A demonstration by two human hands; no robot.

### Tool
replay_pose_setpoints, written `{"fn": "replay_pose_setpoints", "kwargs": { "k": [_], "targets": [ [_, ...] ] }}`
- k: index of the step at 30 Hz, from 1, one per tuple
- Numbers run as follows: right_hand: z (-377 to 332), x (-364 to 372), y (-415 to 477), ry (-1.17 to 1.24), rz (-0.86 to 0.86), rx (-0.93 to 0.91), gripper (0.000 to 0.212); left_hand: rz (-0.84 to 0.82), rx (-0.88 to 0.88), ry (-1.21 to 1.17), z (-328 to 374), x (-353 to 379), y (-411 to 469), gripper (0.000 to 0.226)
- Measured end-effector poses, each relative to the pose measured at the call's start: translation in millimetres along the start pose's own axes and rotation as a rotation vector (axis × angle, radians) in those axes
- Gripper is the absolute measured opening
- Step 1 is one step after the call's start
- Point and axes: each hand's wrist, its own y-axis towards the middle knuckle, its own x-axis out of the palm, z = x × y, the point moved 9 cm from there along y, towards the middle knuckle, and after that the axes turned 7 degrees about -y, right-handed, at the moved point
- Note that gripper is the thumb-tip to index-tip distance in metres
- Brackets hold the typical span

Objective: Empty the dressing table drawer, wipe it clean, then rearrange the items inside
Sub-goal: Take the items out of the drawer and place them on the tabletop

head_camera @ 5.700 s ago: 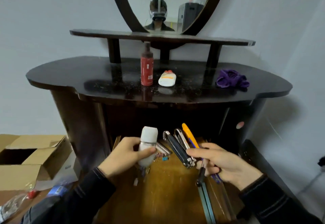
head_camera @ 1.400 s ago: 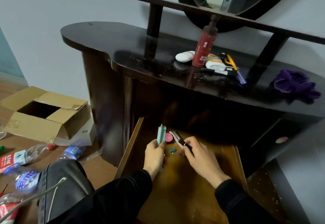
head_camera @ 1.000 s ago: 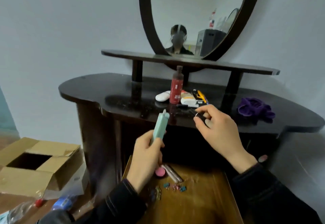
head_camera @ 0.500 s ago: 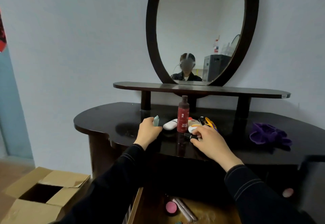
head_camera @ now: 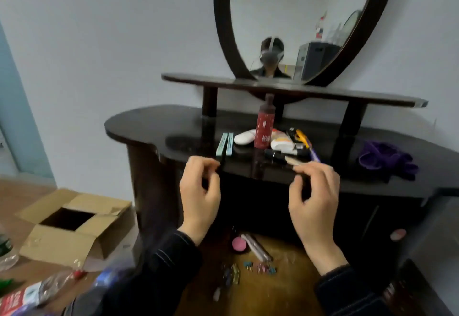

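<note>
The wooden drawer [head_camera: 293,291] is pulled out below the dark tabletop [head_camera: 149,127]. In it lie a round pink item [head_camera: 239,243], two slim tubes [head_camera: 257,247] and several small coloured clips [head_camera: 258,267]. On the tabletop lie a teal case [head_camera: 224,144], a white oval item [head_camera: 244,137], a red bottle [head_camera: 265,127], a white tube [head_camera: 282,143], a black lipstick [head_camera: 275,154] and a yellow cutter [head_camera: 301,137]. My left hand [head_camera: 198,191] and right hand [head_camera: 315,196] hover at the table's front edge, fingers loosely curled and holding nothing.
A purple cloth [head_camera: 387,161] lies on the right of the tabletop. An oval mirror [head_camera: 298,17] and a narrow shelf [head_camera: 298,91] rise behind. On the floor at left are an open cardboard box [head_camera: 72,223] and plastic bottles [head_camera: 37,291].
My left hand has let go of the teal case on the tabletop, and my right hand has set down its black item. Both hands have drawn back from the top towards me.
</note>
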Motion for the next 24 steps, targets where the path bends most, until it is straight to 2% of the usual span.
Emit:
{"fn": "replay_pose_setpoints", "kwargs": {
  "k": [2,3,5,7,9,10,12,14,16,20,22,24],
  "targets": [
    [-8.5,4.4,-53.2,-0.081,-0.11,-0.144,0.015,-0.171,0.013,0.066,-16.6,1.5,-52.9,0.018],
    [-7.1,17.8,-83.7,-0.113,-0.262,-0.189,0.016,-0.272,-0.077,0.092,-36.3,5.1,-79.9,0.02],
    [6.0,61.9,-151.7,-0.18,-0.714,-0.202,0.019,-0.447,-0.375,0.176,-89.2,12.9,-132.4,0.024],
    [34.3,101.9,-220.5,-0.216,-1.142,-0.031,0.027,-0.585,-0.735,0.278,-139.4,14.1,-179.8,0.027],
    [54.9,129.9,-267.5,-0.214,-1.356,0.121,0.042,-0.682,-1.012,0.339,-168.9,10.2,-214.8,0.028],
    [60.0,142.8,-283.4,-0.208,-1.416,0.152,0.05,-0.73,-1.085,0.353,-176.5,9.6,-226.5,0.029],
    [63.6,166.6,-307.6,-0.212,-1.531,0.14,0.069,-0.815,-1.099,0.391,-183.6,11.4,-237.1,0.029],
    [60.4,184.9,-321.7,-0.258,-1.607,0.051,0.083,-0.849,-1.094,0.457,-188.4,10.2,-242.2,0.029],
    [57.1,195.4,-326.4,-0.273,-1.606,-0.007,0.086,-0.86,-1.124,0.49,-190.9,8.9,-248.0,0.03],
    [59.1,196.4,-329.6,-0.201,-1.51,0.002,0.068,-0.853,-1.157,0.46,-187.5,11.7,-252.6,0.024],
    [66.1,190.9,-331.7,-0.185,-1.479,0.052,0.061,-0.798,-1.223,0.368,-186.6,13.3,-254.9,0.025],
    [75.1,184.4,-324.6,-0.156,-1.414,0.141,0.039,-0.697,-1.329,0.232,-188.4,15.5,-259.0,0.026]
  ]
}}
